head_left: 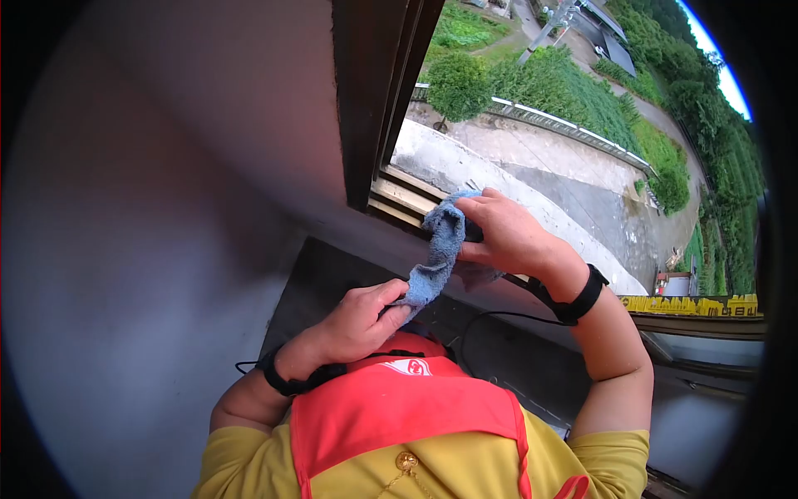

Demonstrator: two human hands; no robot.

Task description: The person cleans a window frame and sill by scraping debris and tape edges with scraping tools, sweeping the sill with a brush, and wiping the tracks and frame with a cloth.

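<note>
A blue-grey cloth [431, 266] stretches between my two hands, bunched and slightly twisted. My left hand [359, 320] pinches its lower end close to my chest. Over the window sill, my right hand [511, 235] is closed around the upper end, with the fingers bent down over it. The cloth's top part lies at the window track [403, 196], beside the dark frame; whether it presses on the track is hard to tell. Part of the cloth under my right palm is hidden.
The dark window frame [366, 100] rises on the left beside a pale wall [150, 249]. Beyond the opening lie a concrete yard [573, 187], a railing and greenery far below. A yellow printed strip [694, 306] runs along the sill at right. A black cable [507, 314] hangs near my right forearm.
</note>
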